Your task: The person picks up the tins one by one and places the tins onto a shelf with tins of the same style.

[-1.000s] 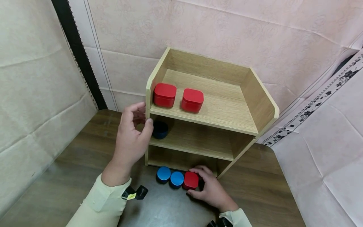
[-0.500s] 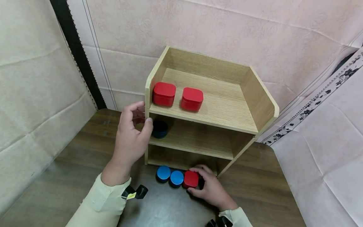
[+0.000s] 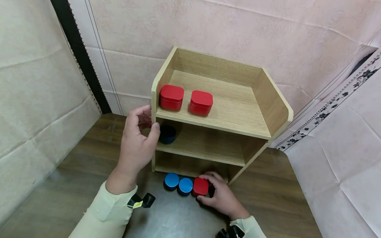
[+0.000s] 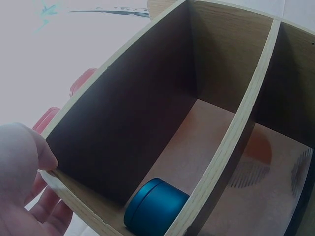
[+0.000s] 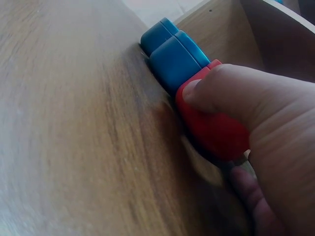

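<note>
My left hand (image 3: 138, 140) grips the left side panel of a small wooden shelf (image 3: 220, 127), thumb at the front edge and fingers on the outer side. In the head view my right hand (image 3: 221, 196) holds a red rounded-square tin (image 3: 200, 186) on the table, at the foot of the shelf. Its thumb (image 5: 197, 93) presses the near side of the tin in the right wrist view. Left of that tin stand two round blue tins (image 3: 186, 185) in a row with it. A dark blue round tin (image 4: 155, 209) sits at the left end of the middle shelf.
Two more red tins (image 3: 172, 97) stand on the top board, toward its left. Patterned cloth (image 3: 226, 29) hangs behind the shelf and along both sides. The brown wooden table (image 3: 74, 188) spreads around the shelf's foot.
Both hands keep their places on the shelf and the red tin. The shelf's top appears very slightly higher in the head view; the tins keep their arrangement.
</note>
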Motion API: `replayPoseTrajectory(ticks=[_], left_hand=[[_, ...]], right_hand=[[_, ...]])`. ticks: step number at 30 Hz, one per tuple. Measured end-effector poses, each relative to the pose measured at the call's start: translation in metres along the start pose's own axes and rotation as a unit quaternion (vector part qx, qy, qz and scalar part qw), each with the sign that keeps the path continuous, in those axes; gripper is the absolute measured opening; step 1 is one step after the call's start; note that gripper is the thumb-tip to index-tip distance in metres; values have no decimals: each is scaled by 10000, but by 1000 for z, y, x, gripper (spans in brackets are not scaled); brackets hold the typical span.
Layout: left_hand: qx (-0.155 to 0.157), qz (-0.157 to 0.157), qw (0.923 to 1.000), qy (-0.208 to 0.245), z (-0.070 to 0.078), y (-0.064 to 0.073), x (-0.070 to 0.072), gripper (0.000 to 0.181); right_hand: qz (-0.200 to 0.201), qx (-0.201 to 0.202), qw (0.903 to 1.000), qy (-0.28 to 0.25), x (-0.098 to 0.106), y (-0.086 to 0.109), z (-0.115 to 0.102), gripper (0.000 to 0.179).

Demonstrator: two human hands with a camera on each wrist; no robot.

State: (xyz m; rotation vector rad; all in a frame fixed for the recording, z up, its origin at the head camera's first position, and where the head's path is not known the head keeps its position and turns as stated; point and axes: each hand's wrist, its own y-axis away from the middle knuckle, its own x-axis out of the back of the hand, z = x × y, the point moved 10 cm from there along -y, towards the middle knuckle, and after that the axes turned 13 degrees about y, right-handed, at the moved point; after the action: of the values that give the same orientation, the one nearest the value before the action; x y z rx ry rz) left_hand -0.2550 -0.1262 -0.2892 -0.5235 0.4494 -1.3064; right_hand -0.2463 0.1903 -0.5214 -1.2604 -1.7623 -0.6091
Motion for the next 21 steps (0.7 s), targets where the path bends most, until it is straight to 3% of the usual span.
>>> replayPoseTrajectory(ticks=[21], left_hand=[[18,-33,10000,85,1,1,0,52]], right_hand=[[-87,68,9995,-296,5,-3,-2,66]])
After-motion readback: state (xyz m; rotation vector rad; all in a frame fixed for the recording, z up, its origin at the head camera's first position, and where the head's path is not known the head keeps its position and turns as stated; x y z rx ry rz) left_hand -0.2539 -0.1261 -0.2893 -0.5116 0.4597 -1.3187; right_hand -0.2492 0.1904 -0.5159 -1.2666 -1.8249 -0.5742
